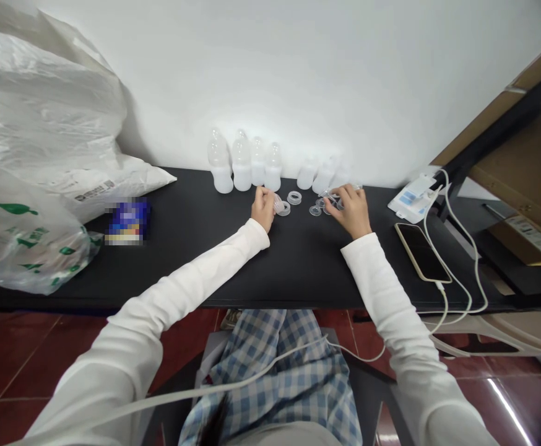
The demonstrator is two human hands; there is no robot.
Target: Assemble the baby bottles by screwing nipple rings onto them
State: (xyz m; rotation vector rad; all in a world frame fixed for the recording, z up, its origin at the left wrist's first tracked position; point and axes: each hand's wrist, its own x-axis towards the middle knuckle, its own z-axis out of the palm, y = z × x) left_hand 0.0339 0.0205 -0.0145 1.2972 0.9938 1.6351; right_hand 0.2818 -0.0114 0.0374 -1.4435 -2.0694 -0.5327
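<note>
Head view. Left hand narrow, fingers curled on a tilted ring — translucent plastic, ribbed edge; fingertip contact partly hidden. Directly right of that hand, touching the tilted ring, a clear ring lies flat, opening upward; slightly beyond it, another flat ring.

Right hand half spread, thumb and fingers arched over small clear pieces, glossy, round, some beneath the hand. Count and exact shapes not readable; cannot tell whether one is gripped.

Beyond the left hand, four capped bottles stand with long axes upright, domed clear covers pointing up, milky bodies smooth. Beyond and left of the right hand, shorter frosted bottles, also upright; outlines fade into the white wall.

Worktop matt black. Far left of the left hand: blue packet, pixelated — print illegible; crinkled plastic bags, cut off by the frame. Right of the right hand: phone, screen dark, cable attached.
</note>
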